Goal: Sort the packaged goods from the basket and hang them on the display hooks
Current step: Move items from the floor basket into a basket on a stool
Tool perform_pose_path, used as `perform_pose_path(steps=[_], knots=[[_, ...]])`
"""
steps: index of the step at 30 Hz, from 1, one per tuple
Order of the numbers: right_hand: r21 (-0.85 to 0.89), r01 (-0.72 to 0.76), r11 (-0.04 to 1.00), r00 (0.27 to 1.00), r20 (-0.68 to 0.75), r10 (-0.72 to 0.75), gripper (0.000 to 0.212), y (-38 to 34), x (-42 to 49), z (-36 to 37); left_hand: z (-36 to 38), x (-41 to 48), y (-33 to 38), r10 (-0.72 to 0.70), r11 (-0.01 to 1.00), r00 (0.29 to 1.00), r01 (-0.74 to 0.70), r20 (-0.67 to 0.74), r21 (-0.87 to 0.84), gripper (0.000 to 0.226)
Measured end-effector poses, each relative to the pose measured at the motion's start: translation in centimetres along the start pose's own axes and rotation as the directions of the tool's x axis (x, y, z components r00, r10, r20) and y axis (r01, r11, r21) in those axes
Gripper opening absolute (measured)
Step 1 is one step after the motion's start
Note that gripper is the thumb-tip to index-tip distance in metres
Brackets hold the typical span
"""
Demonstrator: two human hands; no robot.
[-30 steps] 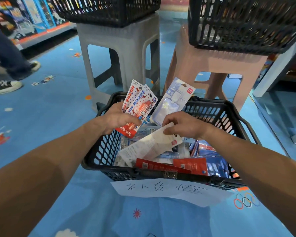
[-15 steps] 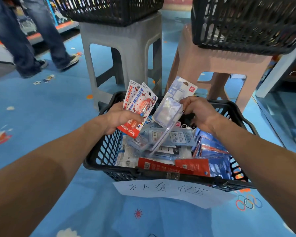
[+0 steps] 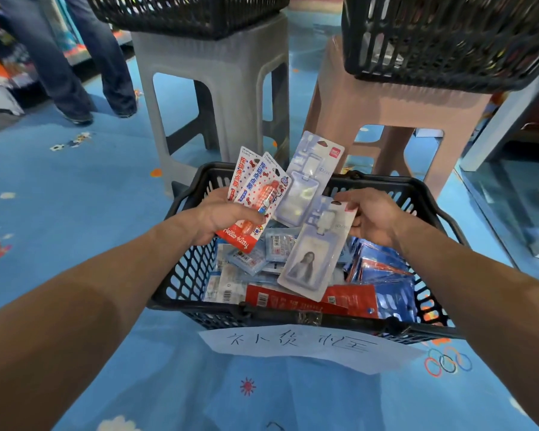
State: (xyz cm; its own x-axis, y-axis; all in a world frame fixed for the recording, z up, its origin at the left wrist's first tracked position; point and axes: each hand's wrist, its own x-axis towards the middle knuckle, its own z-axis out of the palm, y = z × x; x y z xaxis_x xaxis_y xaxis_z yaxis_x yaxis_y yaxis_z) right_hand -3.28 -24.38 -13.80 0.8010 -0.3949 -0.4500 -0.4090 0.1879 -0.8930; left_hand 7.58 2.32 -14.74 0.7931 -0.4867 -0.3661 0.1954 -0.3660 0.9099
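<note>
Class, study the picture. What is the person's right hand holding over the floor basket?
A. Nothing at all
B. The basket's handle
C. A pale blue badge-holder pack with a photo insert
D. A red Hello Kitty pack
C: the right hand pinches the top of the pale blue badge-holder pack above the basket, while the red Hello Kitty packs sit in the left hand.

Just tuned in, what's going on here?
A person is sorting goods over a black basket on the floor. The left hand holds a fan of two red packs and a blue card-holder pack. The right hand pinches a second card-holder pack by its top, above the basket. Many more packs lie inside. No display hooks are in view.
</note>
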Motion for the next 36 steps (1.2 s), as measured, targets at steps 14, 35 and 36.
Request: perform_pose_path(steps=[14, 35, 36], knots=[[-0.8, 0.527, 0.286, 0.844, 0.533, -0.064, 0.018, 1.3, -2.0, 4.2, -0.1, 0.1, -0.5, -0.01, 0.997, 1.0, 0.009, 0.007, 0.077, 0.057], [-0.355, 0.177, 0.918, 0.927, 0.372, -0.035, 0.031, -3.3, -4.1, 3.6, -1.3, -1.2, 0.0, 0.03, 0.996, 0.994, -0.021, 0.109, -0.086, 0.056], [-0.262, 0.155, 0.952, 0.938, 0.343, -0.058, 0.038, -3.7, -4.1, 3.4, -1.2, -1.2, 0.1, 0.028, 0.995, 0.995, -0.018, 0.097, -0.102, 0.051]])
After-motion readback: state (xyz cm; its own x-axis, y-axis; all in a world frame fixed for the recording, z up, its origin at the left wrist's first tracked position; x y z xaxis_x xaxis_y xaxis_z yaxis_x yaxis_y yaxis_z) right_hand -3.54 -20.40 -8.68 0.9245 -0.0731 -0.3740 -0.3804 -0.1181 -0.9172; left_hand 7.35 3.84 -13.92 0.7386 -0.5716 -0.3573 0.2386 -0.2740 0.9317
